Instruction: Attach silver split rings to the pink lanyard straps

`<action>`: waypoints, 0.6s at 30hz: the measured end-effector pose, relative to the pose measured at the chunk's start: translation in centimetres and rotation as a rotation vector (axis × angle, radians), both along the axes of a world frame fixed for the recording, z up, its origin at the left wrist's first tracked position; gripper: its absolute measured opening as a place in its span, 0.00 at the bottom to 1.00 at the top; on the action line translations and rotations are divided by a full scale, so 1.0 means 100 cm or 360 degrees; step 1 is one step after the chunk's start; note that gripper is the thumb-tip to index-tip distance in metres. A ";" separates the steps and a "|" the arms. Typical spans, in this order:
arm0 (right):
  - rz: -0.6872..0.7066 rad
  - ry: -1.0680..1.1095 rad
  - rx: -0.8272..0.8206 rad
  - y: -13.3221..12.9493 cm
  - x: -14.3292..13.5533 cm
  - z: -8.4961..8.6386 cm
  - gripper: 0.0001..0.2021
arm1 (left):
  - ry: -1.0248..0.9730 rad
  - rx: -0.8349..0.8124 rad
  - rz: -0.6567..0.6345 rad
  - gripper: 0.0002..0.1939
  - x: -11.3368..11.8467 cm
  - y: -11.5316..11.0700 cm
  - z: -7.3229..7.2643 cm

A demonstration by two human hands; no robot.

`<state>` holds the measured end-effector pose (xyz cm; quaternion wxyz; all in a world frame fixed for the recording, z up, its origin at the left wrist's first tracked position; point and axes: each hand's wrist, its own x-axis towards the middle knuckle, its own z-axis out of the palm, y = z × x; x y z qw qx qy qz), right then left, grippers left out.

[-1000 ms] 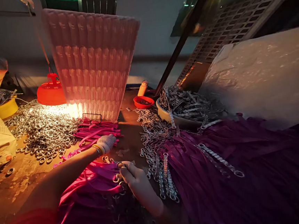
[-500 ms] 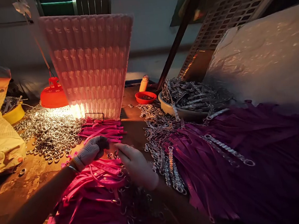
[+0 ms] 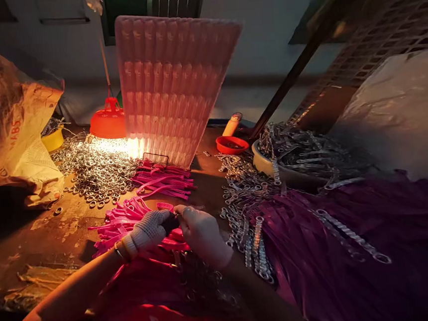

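Note:
My left hand [image 3: 151, 232], in a dotted knit glove with dark fingertips, is closed in front of me. Meeting it at the fingertips is my right hand [image 3: 203, 235], pale-gloved and pinched. Whatever lies between the fingers is small and hidden. A curved pink strap [image 3: 164, 205] shows just behind the fingertips; I cannot tell whether it is held. Around and under the left hand spreads a pile of pink straps [image 3: 119, 216]. Another bundle of pink straps [image 3: 167, 182] lies farther back. Below the right hand, metal rings [image 3: 199, 271] hang in shadow among the straps.
Loose metal rings [image 3: 106, 172] are heaped under a red lamp [image 3: 108, 122], beside a ribbed translucent panel [image 3: 177, 84]. To the right are a red bowl [image 3: 231, 149], a basin [image 3: 262, 161] piled with metal chain pieces, and purple straps [image 3: 338, 259]. A paper sack [image 3: 32, 141] stands left.
The view has swung left, so the scene sits farther right. My hands have come together at the fingertips from slightly apart, and the left fingers have closed in toward the right.

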<state>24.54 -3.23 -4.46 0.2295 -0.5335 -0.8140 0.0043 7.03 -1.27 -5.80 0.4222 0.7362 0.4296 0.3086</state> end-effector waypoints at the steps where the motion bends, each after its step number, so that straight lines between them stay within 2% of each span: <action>1: 0.0034 0.0043 -0.0068 -0.001 0.000 0.003 0.15 | -0.0053 -0.0137 -0.0007 0.06 -0.002 -0.002 0.000; 3: 0.0107 0.0021 -0.0255 -0.003 0.000 0.010 0.21 | -0.0154 -0.0323 0.0038 0.10 -0.007 -0.006 0.001; 4: 0.0112 -0.0044 -0.0355 -0.004 -0.001 0.015 0.24 | -0.0172 -0.0326 0.0075 0.11 -0.008 -0.009 0.002; 5: 0.0092 -0.0127 -0.0441 -0.004 -0.002 0.018 0.25 | -0.0172 -0.0271 0.0109 0.12 -0.009 -0.011 0.003; 7: 0.0028 -0.0285 -0.0528 -0.002 -0.005 0.022 0.21 | -0.0138 -0.0106 0.0124 0.12 -0.011 -0.015 0.004; 10: 0.0018 -0.0450 -0.0444 -0.001 -0.008 0.015 0.16 | -0.0086 0.0018 0.0122 0.11 -0.011 -0.018 0.000; 15: 0.0188 -0.0752 -0.0193 -0.003 -0.010 -0.002 0.13 | -0.0088 0.0113 0.0110 0.10 -0.007 -0.015 -0.015; 17: 0.0248 -0.0772 -0.0141 -0.003 -0.007 -0.001 0.13 | -0.0049 0.0153 0.0004 0.10 -0.009 -0.011 -0.009; 18: 0.0256 -0.0759 -0.0115 -0.003 -0.004 0.001 0.14 | -0.0011 0.0156 -0.0086 0.10 -0.012 -0.009 -0.002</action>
